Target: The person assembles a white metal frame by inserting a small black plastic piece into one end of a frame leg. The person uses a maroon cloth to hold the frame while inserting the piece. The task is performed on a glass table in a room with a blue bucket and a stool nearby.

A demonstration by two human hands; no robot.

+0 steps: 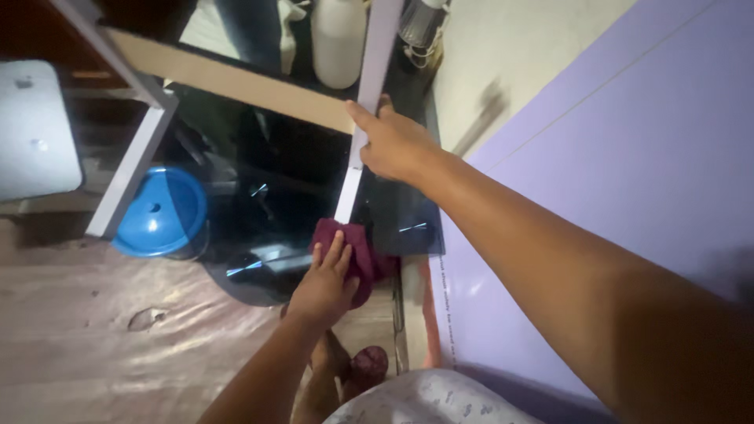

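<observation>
Right hand closed around white table leg, thumb across its front, just under pale tabletop edge. Left hand spread flat, pressing maroon cloth against foot of that leg, at near edge of dark glossy shelf. Lilac wall along right side. Blue plastic lid beside far leg, at shelf's left edge. White bottle on tabletop.
</observation>
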